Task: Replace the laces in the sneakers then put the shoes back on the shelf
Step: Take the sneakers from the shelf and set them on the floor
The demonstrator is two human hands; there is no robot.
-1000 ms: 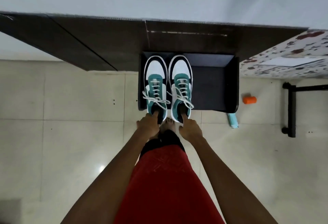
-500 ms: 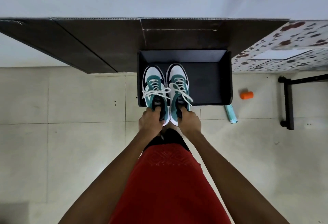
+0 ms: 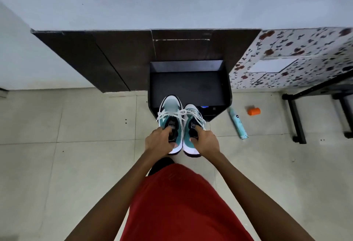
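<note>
Holding both sneakers by their heel collars, toes over the front edge of the black shelf point(image 3: 189, 86).
The left hand point(image 3: 159, 141) grips the left sneaker point(image 3: 172, 107) and the right hand point(image 3: 205, 142) grips the right sneaker point(image 3: 186, 141), fingers hooked inside each opening. They look light, with soft uppers and firmer soles, so the padded collar is probably the surest hold. The white laces point(image 3: 166, 114) hang loose and could snag.

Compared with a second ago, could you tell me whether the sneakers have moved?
Yes. The sneakers have come outward from the black shelf: earlier they were well inside it, and now only their toes overlap its front edge.
</note>
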